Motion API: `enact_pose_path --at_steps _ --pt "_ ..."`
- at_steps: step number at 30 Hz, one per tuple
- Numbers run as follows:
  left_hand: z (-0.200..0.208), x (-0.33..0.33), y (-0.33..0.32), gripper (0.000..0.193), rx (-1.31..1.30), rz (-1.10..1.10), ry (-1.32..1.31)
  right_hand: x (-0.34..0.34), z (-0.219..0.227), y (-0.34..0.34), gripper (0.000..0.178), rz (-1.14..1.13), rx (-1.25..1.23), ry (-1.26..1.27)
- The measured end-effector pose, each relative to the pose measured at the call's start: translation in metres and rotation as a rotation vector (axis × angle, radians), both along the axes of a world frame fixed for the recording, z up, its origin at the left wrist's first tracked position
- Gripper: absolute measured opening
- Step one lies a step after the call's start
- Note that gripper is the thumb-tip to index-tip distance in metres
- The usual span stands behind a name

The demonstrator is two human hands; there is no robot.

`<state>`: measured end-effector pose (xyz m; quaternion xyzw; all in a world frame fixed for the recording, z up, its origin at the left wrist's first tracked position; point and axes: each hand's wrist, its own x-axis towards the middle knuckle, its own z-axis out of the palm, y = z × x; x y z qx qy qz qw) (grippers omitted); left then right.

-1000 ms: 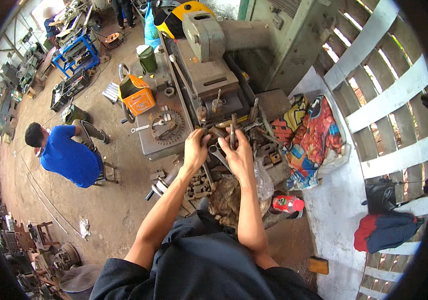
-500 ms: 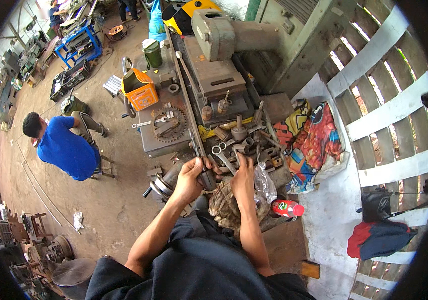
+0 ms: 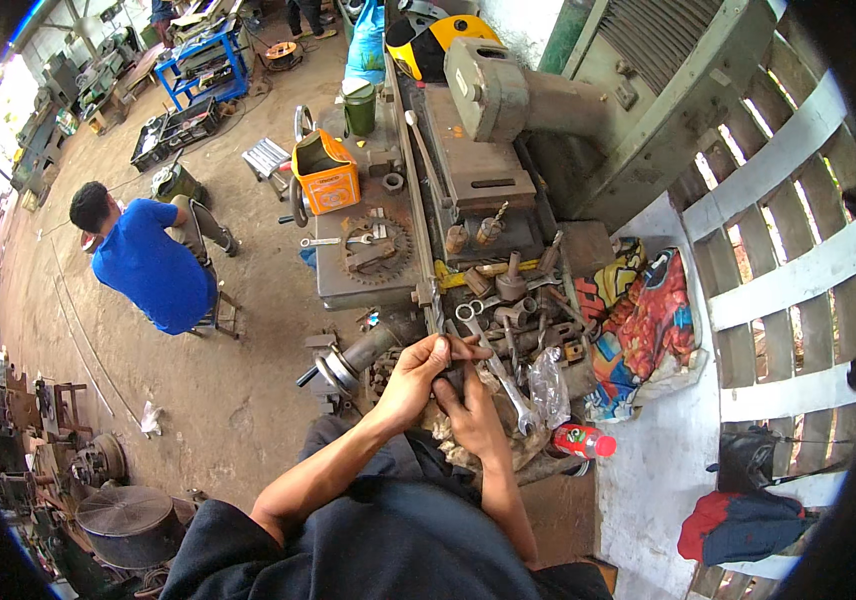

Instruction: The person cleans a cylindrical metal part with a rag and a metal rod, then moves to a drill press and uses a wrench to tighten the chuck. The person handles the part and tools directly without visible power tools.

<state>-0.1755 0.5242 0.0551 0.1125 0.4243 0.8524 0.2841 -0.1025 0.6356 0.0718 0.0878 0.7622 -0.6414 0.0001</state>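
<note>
My left hand (image 3: 415, 378) is closed round a small dark metal piece (image 3: 455, 376), its fingertips reaching over the top. From the other side my right hand (image 3: 474, 418) grips the same piece, thumb upward. The fingers hide most of its shape. Right of the hands, a long ring wrench (image 3: 501, 375) lies slantwise by a dirty rag (image 3: 444, 428). Beyond it sit loose metal parts, among them a cylindrical tool holder (image 3: 512, 284). A crumpled clear plastic bag (image 3: 549, 388) rests beside the wrench.
A toothed gear (image 3: 376, 262) with a smaller wrench (image 3: 322, 241) lies on the machine table (image 3: 348, 293), near an orange cut container (image 3: 328, 182). A red bottle (image 3: 584, 441) stands at right. Left, a person in blue (image 3: 156, 265) sits on a stool. A slatted wall (image 3: 788, 290) borders the right.
My right hand has moved from the tools to meet my left hand at the dark piece. The wrench's length now shows uncovered. The whole view has shifted slightly.
</note>
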Motion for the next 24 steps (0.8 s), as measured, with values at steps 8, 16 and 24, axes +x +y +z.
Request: enact_pose_path --at_steps 8,16,24 --pt "0.018 -0.021 -0.022 0.052 0.429 -0.082 -0.254 0.009 -0.002 -0.01 0.032 0.076 -0.968 -0.205" --pt "0.036 -0.019 -0.028 0.036 0.434 -0.048 -0.334 0.019 -0.005 -0.024 0.035 0.017 -0.778 -0.311" --pt "0.063 -0.007 -0.06 0.034 0.277 0.194 -0.382 0.019 0.013 -0.054 0.04 0.139 -0.012 -0.001"
